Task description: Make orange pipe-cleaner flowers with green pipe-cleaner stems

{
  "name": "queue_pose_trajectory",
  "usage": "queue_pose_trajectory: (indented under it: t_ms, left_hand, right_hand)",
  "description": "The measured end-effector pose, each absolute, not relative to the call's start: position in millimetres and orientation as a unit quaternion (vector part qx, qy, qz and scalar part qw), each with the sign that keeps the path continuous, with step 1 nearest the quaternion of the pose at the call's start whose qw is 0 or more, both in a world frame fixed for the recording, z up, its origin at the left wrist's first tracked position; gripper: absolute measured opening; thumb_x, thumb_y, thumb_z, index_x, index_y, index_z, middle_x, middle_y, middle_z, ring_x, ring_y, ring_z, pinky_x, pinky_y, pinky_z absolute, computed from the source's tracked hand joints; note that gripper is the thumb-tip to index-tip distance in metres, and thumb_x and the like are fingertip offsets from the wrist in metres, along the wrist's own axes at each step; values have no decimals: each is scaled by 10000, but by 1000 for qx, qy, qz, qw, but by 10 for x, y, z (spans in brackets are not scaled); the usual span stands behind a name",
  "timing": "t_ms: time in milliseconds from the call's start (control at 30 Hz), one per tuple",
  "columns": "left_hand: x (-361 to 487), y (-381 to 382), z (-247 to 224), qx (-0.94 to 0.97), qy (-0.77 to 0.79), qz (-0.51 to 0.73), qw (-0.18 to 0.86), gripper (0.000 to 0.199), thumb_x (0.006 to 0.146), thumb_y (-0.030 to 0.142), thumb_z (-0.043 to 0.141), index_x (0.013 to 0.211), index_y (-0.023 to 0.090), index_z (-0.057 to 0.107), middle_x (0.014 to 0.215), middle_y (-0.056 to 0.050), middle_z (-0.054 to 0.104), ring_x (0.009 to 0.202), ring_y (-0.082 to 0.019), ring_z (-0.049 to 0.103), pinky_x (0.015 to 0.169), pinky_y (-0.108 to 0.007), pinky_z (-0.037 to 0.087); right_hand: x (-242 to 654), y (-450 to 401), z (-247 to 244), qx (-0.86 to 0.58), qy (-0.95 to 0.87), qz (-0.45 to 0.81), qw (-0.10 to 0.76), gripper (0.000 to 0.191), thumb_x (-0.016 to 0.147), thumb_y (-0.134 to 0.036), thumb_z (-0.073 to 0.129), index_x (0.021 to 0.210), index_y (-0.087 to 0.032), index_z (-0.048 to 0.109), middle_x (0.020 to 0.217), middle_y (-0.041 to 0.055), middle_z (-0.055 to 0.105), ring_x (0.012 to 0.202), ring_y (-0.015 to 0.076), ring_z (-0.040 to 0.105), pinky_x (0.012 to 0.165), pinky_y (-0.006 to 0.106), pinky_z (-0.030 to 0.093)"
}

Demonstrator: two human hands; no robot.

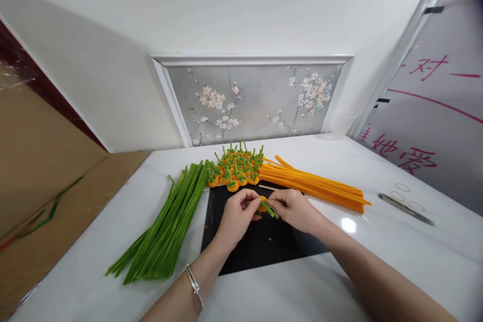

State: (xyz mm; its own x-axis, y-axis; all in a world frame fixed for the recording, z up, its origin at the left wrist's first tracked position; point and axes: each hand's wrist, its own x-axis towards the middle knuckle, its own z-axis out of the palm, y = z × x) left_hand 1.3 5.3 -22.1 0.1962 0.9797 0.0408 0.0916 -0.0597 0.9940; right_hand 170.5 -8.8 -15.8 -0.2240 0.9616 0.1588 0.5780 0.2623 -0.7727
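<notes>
Fingertips of the left hand (237,212) and right hand (296,207) pinch a small orange piece (262,207) from either side above a black mat (249,246) on a white desk (377,256), its green stem (268,210) slanting toward the wearer and rightward, nearer the right hand.

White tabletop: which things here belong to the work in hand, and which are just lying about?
Likely in the work:
held orange-green piece
similar pieces
green strips
orange strips
black mat

Perhaps just lying about:
slim metal tool
pale rings
</notes>
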Motion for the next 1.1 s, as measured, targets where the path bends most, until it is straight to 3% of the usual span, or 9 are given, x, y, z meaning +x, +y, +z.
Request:
queue_pose_trajectory:
  t_ms: [100,233,400,533,700,833,967,1100]
  left_hand:
    - [-3,87,-264,584,443,447,513,197,737,341,675,785,157,624,776,-6,614,727,-151,635,647,-268,585]
    - [-2,115,-322,591,428,469,497,163,756,312,661,794,160,615,787,-6,611,748,-157,641,732,-301,580]
    - [9,105,-367,628,420,462,465,116,795,282,621,802,168,605,757,-5,589,709,-144,613,718,-280,560]
    - [19,91,-375,616,410,460,491,122,793,288,620,798,168,597,783,-9,588,755,-156,619,722,-287,566]
    - [33,88,-376,594,409,479,501,136,776,295,633,809,167,603,815,-10,597,773,-161,632,753,-305,573]
    - [29,81,-381,602,411,480,487,140,779,306,634,799,170,605,820,-15,611,756,-160,637,746,-299,566]
    - [31,68,-378,607,409,468,495,145,776,310,640,785,169,607,766,-14,622,696,-153,634,689,-275,549]
    - [52,50,-353,595,411,458,517,153,770,314,642,760,166,602,680,5,602,610,-125,600,596,-231,506]
  right_hand:
    - [1686,-130,-145,-529,-770,175,311,249,881,-172,473,681,-192,619,640,-9,604,583,122,509,554,242,333]
    - [1668,-176,-129,-506,-814,-36,283,198,893,-177,556,743,-214,679,831,48,652,802,183,520,696,314,328]
    - [1669,-173,-131,-490,-834,-116,228,189,883,-105,553,732,-178,641,798,57,609,757,180,499,679,315,329]
    - [1667,-163,-162,-499,-827,-83,247,187,861,-26,507,803,-167,614,825,52,603,719,161,529,625,271,345]
    - [1641,-154,-193,-513,-800,12,309,156,843,-62,501,829,-177,607,767,35,610,653,148,561,574,248,365]
    - [1612,-139,-201,-519,-740,179,389,138,798,-94,512,717,-186,575,620,-3,594,570,134,579,546,234,426]
    - [1590,-114,-215,-500,-629,410,431,83,816,-211,525,745,-187,562,610,-15,619,540,136,639,525,242,516]
    - [1577,-90,-223,-492,-548,503,452,96,763,-259,604,750,-171,567,622,-8,636,583,146,672,561,257,564]
